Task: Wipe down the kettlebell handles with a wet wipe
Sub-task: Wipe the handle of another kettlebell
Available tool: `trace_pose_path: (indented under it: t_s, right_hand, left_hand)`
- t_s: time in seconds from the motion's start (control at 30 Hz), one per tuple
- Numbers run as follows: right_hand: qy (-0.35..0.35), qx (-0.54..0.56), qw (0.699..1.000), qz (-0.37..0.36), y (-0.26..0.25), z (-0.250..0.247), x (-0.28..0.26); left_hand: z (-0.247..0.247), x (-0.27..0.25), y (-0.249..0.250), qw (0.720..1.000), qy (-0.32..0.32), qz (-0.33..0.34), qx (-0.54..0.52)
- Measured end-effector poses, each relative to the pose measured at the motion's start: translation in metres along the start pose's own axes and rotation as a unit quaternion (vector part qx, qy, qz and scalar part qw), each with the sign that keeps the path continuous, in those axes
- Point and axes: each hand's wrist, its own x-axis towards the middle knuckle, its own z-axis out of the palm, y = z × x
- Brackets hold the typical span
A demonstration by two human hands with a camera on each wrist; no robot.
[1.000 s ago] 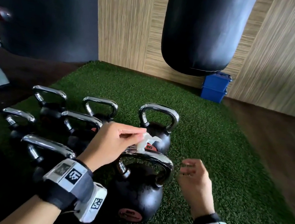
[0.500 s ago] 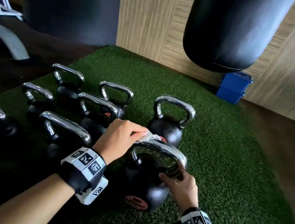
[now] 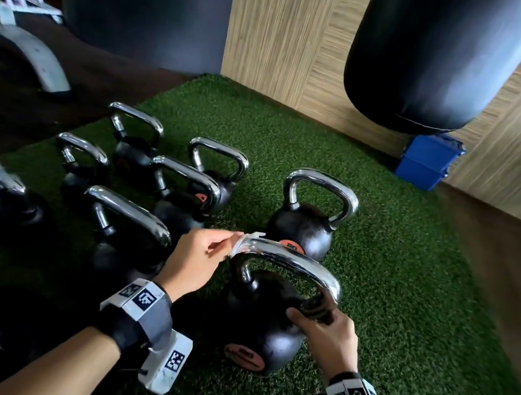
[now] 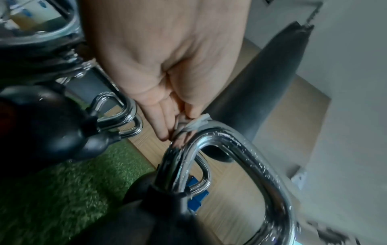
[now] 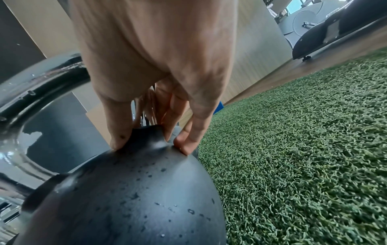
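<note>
A black kettlebell [image 3: 258, 329] with a chrome handle [image 3: 292, 264] stands nearest me on the green turf. My left hand [image 3: 203, 257] pinches a white wet wipe [image 3: 240, 244] against the handle's left corner; the left wrist view shows the wipe [image 4: 194, 124] bunched under the fingertips on the wet chrome handle [image 4: 240, 149]. My right hand [image 3: 322, 330] grips the base of the handle's right leg, thumb on the bell's shoulder. In the right wrist view the fingers [image 5: 188, 132] wrap the stem above the droplet-speckled black body [image 5: 125, 199].
Several more chrome-handled kettlebells [image 3: 183, 190] stand in rows to the left, one [image 3: 310, 220] just behind. A black punching bag [image 3: 444, 55] hangs above the turf [image 3: 409, 293]. A blue bin [image 3: 427, 160] sits by the wooden wall; a machine leg [image 3: 30, 52] lies far left.
My right hand dropped from the air onto the handle's right leg and took hold. My left hand brought the wipe down onto the handle's left corner. My head moved closer.
</note>
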Motion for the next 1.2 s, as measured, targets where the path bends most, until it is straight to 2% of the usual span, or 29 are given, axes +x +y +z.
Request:
trace_pose_path:
  t_s: [0.13,0.23,0.33,0.47,0.57,0.67,0.73,0.83,0.93,1.03,1.1,1.13,1.2]
  right_hand:
    - [-0.01,-0.004,1.0,-0.002,0.0,-0.002,0.001]
    - [-0.012,-0.013,1.0,-0.001,0.0,-0.003,0.002]
    - [-0.031,-0.015,0.999,0.006,-0.001,-0.004,0.003]
    - [-0.044,-0.021,0.999,0.015,-0.007,-0.005,0.003]
    - [-0.057,0.07,0.995,0.051,-0.01,-0.002,0.0]
    - [-0.07,0.094,0.992,0.051,-0.01,-0.006,-0.009]
    - [-0.062,0.048,0.997,0.015,-0.009,-0.016,-0.015]
    - [-0.091,-0.113,0.988,-0.056,-0.012,-0.036,-0.026]
    - [-0.125,-0.201,0.962,-0.137,-0.017,-0.035,-0.038]
    - [-0.147,-0.203,0.946,-0.205,-0.022,-0.017,-0.049]
    - [-0.17,-0.171,0.951,-0.195,-0.026,-0.012,-0.049]
    - [-0.174,-0.172,0.953,-0.18,-0.028,-0.011,-0.045]
    - [-0.134,-0.18,0.958,-0.179,-0.03,-0.011,-0.029]
  left_hand:
    - [0.014,-0.012,-0.025,0.988,-0.008,-0.08,-0.13]
    - [0.021,-0.021,-0.043,0.993,-0.023,-0.069,-0.093]
    - [0.022,-0.026,-0.045,0.995,-0.084,-0.053,-0.016]
    - [0.012,-0.03,-0.035,0.988,-0.131,-0.079,-0.033]
    - [0.015,-0.037,-0.027,0.993,-0.094,-0.068,0.022]
    - [0.02,-0.035,-0.024,0.993,-0.045,-0.04,0.099]
    - [0.027,-0.028,-0.021,0.991,-0.042,-0.021,0.123]
    - [0.038,-0.006,-0.014,0.987,-0.037,-0.009,0.158]
    - [0.052,0.02,0.001,0.973,-0.085,-0.007,0.214]
    - [0.063,0.039,0.015,0.967,-0.147,-0.004,0.21]
    - [0.068,0.045,0.022,0.959,-0.19,0.014,0.209]
    - [0.07,0.05,0.022,0.956,-0.214,0.001,0.201]
    - [0.068,0.056,0.018,0.952,-0.264,-0.066,0.138]
